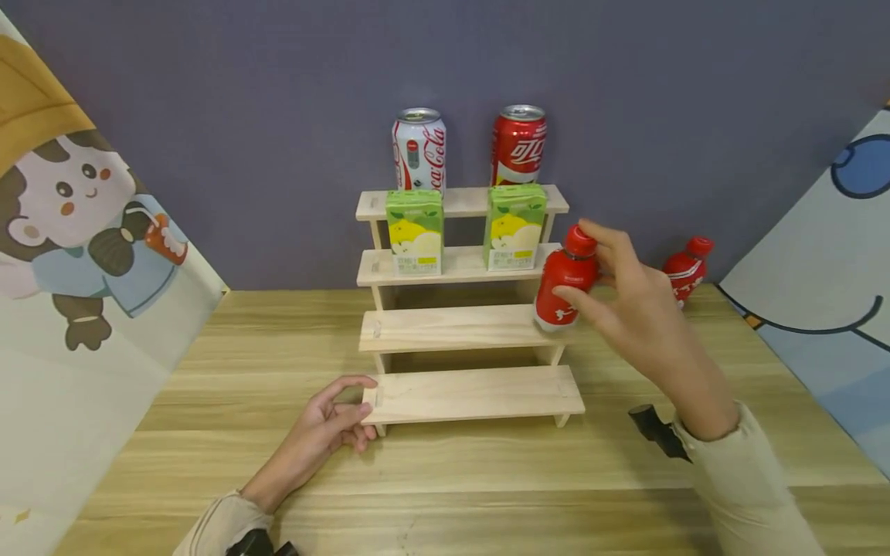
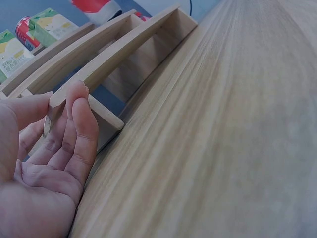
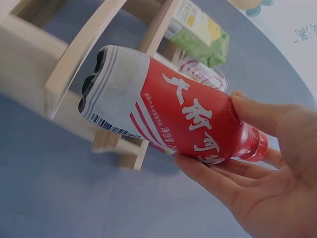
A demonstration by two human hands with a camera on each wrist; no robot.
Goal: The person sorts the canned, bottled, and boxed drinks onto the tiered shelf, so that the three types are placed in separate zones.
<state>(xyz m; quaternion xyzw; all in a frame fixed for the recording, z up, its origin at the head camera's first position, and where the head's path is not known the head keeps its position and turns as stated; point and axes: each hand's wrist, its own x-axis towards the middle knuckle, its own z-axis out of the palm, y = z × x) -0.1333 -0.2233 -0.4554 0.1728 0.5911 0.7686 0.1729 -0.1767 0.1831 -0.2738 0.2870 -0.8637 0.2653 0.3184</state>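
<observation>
My right hand [image 1: 643, 313] holds a red cola bottle [image 1: 566, 282] by its upper part, at the right end of the second step from the bottom of a wooden tiered display rack [image 1: 473, 394]. In the right wrist view the bottle [image 3: 183, 109] shows white lettering, a red cap and a pale base. Whether the base touches the step cannot be told. My left hand [image 1: 327, 421] pinches the left end of the lowest step. The left wrist view shows the thumb and fingers of that hand [image 2: 54, 153] around the step's corner.
A white cola can [image 1: 419, 150] and a red cola can [image 1: 520, 147] stand on the top step. Two green juice cartons [image 1: 416, 235] stand one step below. Another red bottle [image 1: 684, 270] is at the back right, partly behind my right hand. A dark wall [image 1: 292, 154] rises behind.
</observation>
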